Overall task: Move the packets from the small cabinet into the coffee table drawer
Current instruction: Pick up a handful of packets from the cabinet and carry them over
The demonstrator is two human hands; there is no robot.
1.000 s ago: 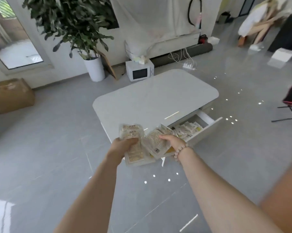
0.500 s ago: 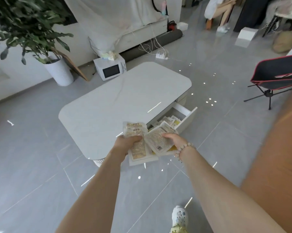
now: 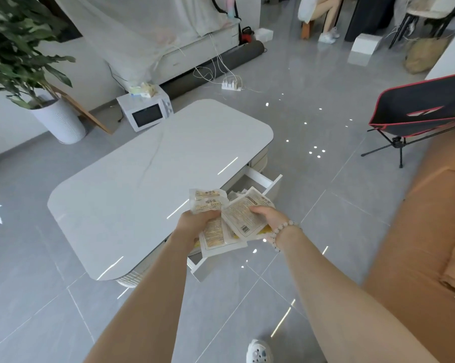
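As the drawer (image 3: 260, 178) sits open below, L hand (image 3: 195, 222) & R hand (image 3: 269, 218) — fingers (image 3: 256, 209) curled round fanned packets (image 3: 208, 203) — hold them over it, prob. to drop in.

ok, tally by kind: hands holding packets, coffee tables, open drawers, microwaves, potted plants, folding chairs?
hands gripping packets: 2 (left hand, right hand)
coffee table: 1
open drawer: 1
microwave: 1
potted plant: 1
folding chair: 1
Total: 7
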